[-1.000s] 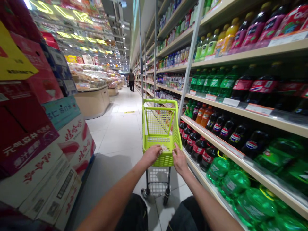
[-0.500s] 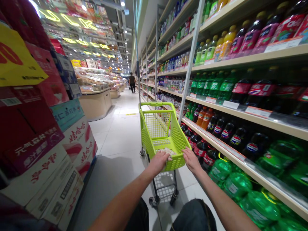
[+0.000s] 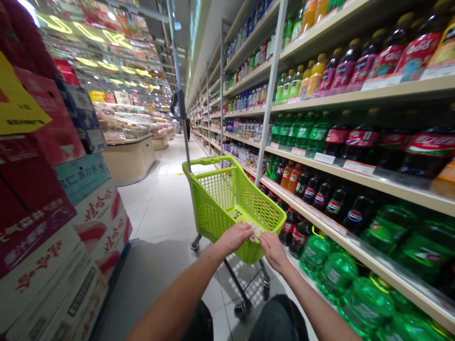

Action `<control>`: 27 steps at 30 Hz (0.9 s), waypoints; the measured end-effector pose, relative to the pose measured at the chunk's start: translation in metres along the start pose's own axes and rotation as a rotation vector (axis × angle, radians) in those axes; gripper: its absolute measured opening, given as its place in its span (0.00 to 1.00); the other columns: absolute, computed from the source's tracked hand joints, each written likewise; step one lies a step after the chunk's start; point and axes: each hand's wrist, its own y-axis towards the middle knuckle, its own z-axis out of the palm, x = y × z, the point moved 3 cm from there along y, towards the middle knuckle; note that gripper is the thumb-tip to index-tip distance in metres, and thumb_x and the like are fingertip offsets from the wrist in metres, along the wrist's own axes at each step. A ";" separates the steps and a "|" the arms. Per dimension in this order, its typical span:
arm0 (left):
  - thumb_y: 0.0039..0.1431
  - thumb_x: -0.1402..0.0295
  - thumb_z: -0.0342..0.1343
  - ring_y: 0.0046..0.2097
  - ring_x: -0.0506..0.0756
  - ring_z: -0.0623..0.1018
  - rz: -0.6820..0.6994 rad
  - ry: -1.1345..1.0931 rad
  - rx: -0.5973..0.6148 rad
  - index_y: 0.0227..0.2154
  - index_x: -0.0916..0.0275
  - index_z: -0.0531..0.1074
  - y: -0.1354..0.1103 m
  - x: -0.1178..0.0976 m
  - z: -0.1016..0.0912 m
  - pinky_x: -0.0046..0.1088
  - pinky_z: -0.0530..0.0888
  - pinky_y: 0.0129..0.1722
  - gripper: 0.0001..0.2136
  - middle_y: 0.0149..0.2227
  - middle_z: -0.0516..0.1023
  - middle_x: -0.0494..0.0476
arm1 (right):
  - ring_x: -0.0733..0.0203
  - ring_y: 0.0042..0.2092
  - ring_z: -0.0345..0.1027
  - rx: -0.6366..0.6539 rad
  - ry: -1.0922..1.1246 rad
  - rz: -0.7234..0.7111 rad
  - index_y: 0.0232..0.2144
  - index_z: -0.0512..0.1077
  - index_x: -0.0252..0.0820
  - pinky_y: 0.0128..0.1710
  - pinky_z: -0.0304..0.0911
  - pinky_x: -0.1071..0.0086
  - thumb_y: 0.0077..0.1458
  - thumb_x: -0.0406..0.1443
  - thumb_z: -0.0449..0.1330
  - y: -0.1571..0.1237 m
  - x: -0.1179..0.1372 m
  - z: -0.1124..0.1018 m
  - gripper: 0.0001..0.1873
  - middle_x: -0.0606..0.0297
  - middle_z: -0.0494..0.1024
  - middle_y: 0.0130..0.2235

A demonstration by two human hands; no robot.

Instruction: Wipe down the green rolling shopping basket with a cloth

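A lime-green shopping cart (image 3: 209, 213) stands just in front of my knees, its basket angled to the left. A crumpled whitish cloth (image 3: 255, 232) lies at the near rim of the basket, between my two hands. The fingers of my left hand (image 3: 235, 237) are closed on the cloth's left side, over the rim. Close beside it, my right hand (image 3: 273, 251) pinches the cloth's right edge with curled fingers. The undersides of both hands are hidden.
Shelves of soda bottles (image 3: 320, 192) run along the right, with large green bottles (image 3: 336, 270) at floor level. Stacked drink cartons (image 3: 88, 227) border the left. A grey pole (image 3: 179, 104) rises behind the cart. Food counters (image 3: 131, 156) stand farther down the aisle.
The cart has turned, its far end swinging left. My right hand has moved left along the rim to the cloth, now close to my left hand. The distant person is now mostly hidden behind the pole.
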 end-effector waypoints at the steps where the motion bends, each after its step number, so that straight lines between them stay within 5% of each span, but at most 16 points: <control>1: 0.58 0.70 0.45 0.44 0.51 0.70 -0.006 0.013 -0.004 0.37 0.60 0.70 0.000 0.004 -0.003 0.27 0.64 0.47 0.09 0.42 0.73 0.53 | 0.60 0.40 0.66 -0.013 -0.002 -0.010 0.28 0.69 0.42 0.49 0.52 0.61 0.59 0.37 0.39 -0.002 -0.008 -0.004 0.20 0.62 0.74 0.33; 7: 0.59 0.72 0.41 0.46 0.55 0.70 -0.257 0.086 -0.103 0.39 0.66 0.70 -0.009 0.053 -0.025 0.35 0.64 0.48 0.13 0.44 0.72 0.61 | 0.59 0.40 0.67 -0.062 -0.126 0.078 0.23 0.70 0.41 0.47 0.52 0.63 0.59 0.39 0.40 -0.005 -0.029 -0.020 0.22 0.61 0.75 0.31; 13: 0.60 0.70 0.43 0.51 0.53 0.68 -0.030 0.062 -0.073 0.44 0.62 0.68 0.017 0.013 -0.008 0.32 0.62 0.52 0.12 0.48 0.71 0.58 | 0.58 0.39 0.68 -0.107 -0.183 0.195 0.36 0.70 0.42 0.49 0.47 0.60 0.58 0.37 0.42 0.002 -0.003 -0.011 0.17 0.61 0.77 0.36; 15: 0.59 0.72 0.44 0.50 0.53 0.69 -0.078 0.118 -0.052 0.43 0.61 0.69 0.009 0.024 -0.023 0.32 0.63 0.51 0.12 0.48 0.71 0.57 | 0.59 0.38 0.68 -0.118 -0.183 0.190 0.34 0.70 0.43 0.51 0.44 0.59 0.59 0.37 0.41 -0.001 -0.010 -0.015 0.18 0.62 0.77 0.36; 19: 0.56 0.76 0.46 0.51 0.57 0.69 -0.331 0.261 -0.142 0.42 0.66 0.69 -0.031 0.085 -0.081 0.38 0.64 0.52 0.12 0.50 0.69 0.64 | 0.59 0.37 0.67 -0.165 -0.199 0.193 0.29 0.70 0.43 0.52 0.41 0.59 0.58 0.38 0.41 -0.009 -0.031 -0.030 0.18 0.63 0.77 0.33; 21: 0.56 0.78 0.46 0.53 0.57 0.67 -0.371 0.319 -0.171 0.43 0.66 0.69 -0.043 0.097 -0.091 0.40 0.61 0.54 0.13 0.51 0.68 0.64 | 0.58 0.37 0.67 -0.177 -0.233 0.226 0.25 0.69 0.43 0.51 0.41 0.58 0.58 0.39 0.43 -0.007 -0.033 -0.034 0.18 0.64 0.76 0.30; 27: 0.55 0.78 0.47 0.52 0.55 0.68 -0.219 0.280 -0.140 0.42 0.64 0.69 -0.031 0.059 -0.060 0.34 0.66 0.52 0.13 0.51 0.70 0.61 | 0.59 0.38 0.65 -0.216 -0.211 0.196 0.25 0.69 0.42 0.51 0.40 0.59 0.57 0.39 0.44 0.006 -0.017 -0.029 0.18 0.64 0.75 0.31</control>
